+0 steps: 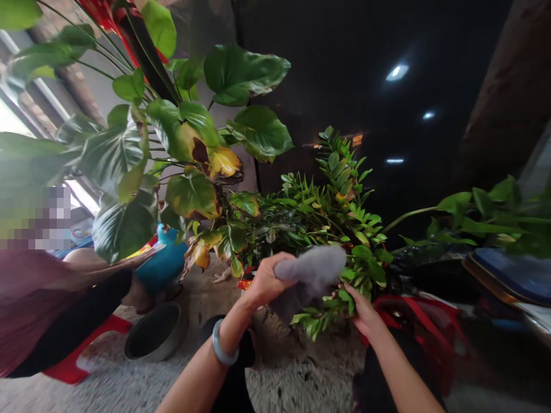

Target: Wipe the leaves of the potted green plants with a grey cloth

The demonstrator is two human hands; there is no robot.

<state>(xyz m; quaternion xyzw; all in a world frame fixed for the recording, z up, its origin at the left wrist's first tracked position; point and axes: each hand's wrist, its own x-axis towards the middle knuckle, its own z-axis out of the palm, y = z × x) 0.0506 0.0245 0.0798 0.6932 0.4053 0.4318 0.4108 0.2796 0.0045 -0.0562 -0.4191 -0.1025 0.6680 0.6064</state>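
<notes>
Left hand: raised in front of the plants, fingers curled and gripping one end of a grey cloth. A pale bangle sits on the wrist.

Grey cloth: soft, bunched, held against the glossy small-leaved plant at centre; its free end lies over the leaves, the lower part hangs down toward the stems.

Right hand: just beside and below the cloth, under a low leafy stem of the same plant. The fingers appear to close on the foliage, though leaves hide the fingertips, so the grip cannot be told for sure.

Large-leaved plant: left of centre, broad green leaves, several yellowed and browned at the edges.

Metal bowl: round, dark inside, on the speckled stone floor, lower left, well apart from both hands.

Another person: at the left edge, dark red top, one dark sleeve reaching toward the plants.

Blue object: behind the bowl, partly hidden by leaves.

Red item: at the floor, right of the right hand, blurred.
</notes>
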